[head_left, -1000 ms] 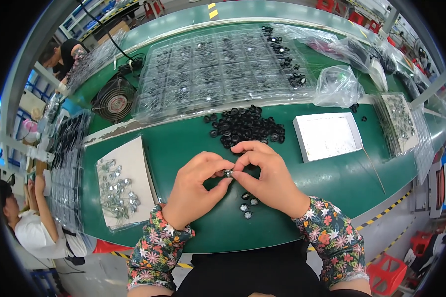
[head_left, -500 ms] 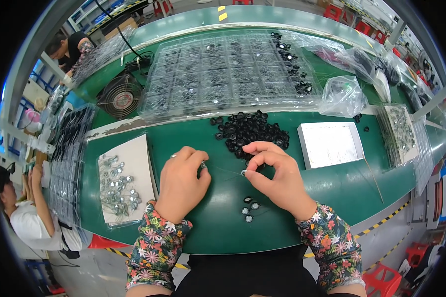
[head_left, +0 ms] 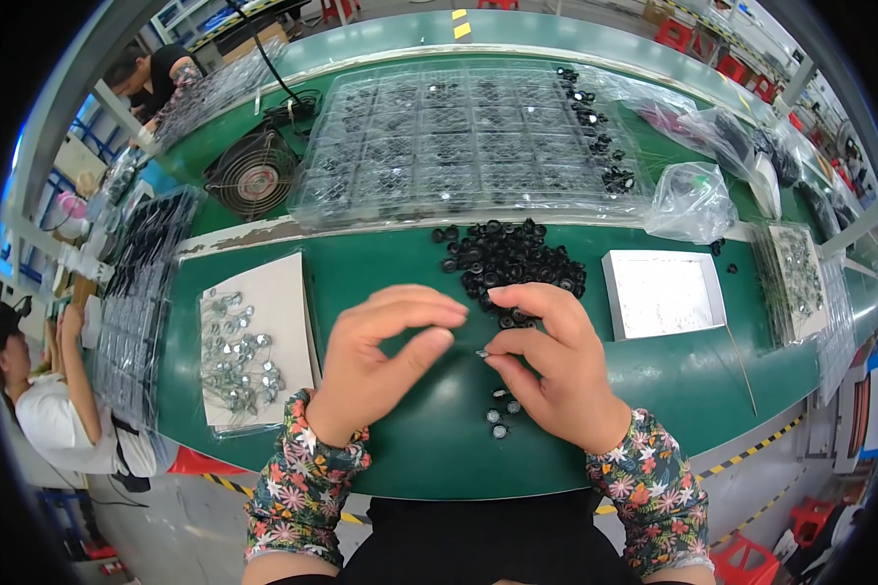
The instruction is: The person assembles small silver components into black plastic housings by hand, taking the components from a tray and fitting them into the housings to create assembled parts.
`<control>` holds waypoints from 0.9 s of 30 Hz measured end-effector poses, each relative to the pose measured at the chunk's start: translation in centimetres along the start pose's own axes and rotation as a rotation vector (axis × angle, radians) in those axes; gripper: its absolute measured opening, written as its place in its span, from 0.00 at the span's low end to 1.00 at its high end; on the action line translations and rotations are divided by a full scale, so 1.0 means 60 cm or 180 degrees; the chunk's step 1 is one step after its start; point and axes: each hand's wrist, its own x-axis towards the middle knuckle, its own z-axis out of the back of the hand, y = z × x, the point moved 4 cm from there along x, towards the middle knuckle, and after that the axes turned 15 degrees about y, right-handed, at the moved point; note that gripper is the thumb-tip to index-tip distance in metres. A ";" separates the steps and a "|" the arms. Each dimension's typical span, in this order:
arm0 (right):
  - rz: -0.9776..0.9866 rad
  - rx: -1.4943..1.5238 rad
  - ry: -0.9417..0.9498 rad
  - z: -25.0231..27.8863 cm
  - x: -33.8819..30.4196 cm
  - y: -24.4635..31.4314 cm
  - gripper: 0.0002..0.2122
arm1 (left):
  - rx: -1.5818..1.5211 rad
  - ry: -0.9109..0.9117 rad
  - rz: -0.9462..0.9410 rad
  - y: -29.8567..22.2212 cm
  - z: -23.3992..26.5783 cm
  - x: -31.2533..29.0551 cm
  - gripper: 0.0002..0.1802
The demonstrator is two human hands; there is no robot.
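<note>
My right hand [head_left: 558, 366] pinches a small silvery round part [head_left: 482, 354] between thumb and a fingertip, with the index finger raised. Opposite it, my left hand [head_left: 373, 359] has its thumb and fingers apart, and nothing shows between them. A heap of small black round caps [head_left: 517, 261] lies just beyond my hands. Nearer to me, below the right fingertips, several black caps with silvery round faces [head_left: 498, 430] rest on the green table [head_left: 429, 458]. Silvery discs with thin wires [head_left: 244, 363] are spread on a pale card sheet [head_left: 281, 292] left of my left hand.
A shallow white box [head_left: 665, 292] stands to the right, with a thin stick [head_left: 741, 369] beside it. Clear compartment trays of black parts [head_left: 458, 146] span the back, between a fan [head_left: 256, 183] and plastic bags [head_left: 691, 203]. Two people [head_left: 54, 409] work at the left.
My left hand has opened from its pinch, its fingers now spread toward the right hand. The right hand keeps the silvery part, slightly lower, with its index finger lifted. The view has shifted slightly.
</note>
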 end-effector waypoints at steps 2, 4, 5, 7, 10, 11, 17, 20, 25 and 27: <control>0.0121 -0.0190 -0.0002 -0.001 0.002 0.007 0.09 | -0.0010 0.0109 -0.0008 -0.005 -0.008 0.000 0.07; 0.0225 -0.0276 -0.0045 -0.002 0.001 0.011 0.09 | -0.0181 0.0397 0.0359 0.000 -0.020 -0.002 0.09; 0.0216 -0.0280 -0.0046 -0.003 0.001 0.010 0.09 | -0.0316 0.0495 0.0540 0.003 -0.025 -0.002 0.09; 0.0277 -0.0258 -0.0101 -0.001 -0.001 0.010 0.09 | -0.0476 0.0492 0.0582 0.009 -0.031 -0.002 0.09; 0.0022 0.0116 -0.0105 -0.004 -0.005 0.006 0.09 | -0.1125 0.0424 0.0734 0.022 -0.040 -0.009 0.08; 0.0021 0.0117 -0.0111 -0.003 -0.006 0.007 0.09 | -0.1633 0.0364 0.0831 0.030 -0.044 -0.011 0.07; -0.0266 0.0823 -0.0115 -0.007 -0.009 -0.006 0.09 | -0.2796 0.0407 0.0991 0.047 -0.057 -0.012 0.06; -0.0372 0.1009 -0.0115 -0.012 -0.010 -0.011 0.09 | -0.2955 0.0387 0.1000 0.048 -0.061 -0.012 0.06; -0.0592 0.1207 -0.0191 -0.017 -0.015 -0.018 0.08 | -0.2788 0.0394 0.0959 0.048 -0.067 -0.009 0.06; -0.0641 0.1248 -0.0194 -0.019 -0.014 -0.019 0.07 | -0.2790 0.0426 0.0925 0.047 -0.069 -0.010 0.06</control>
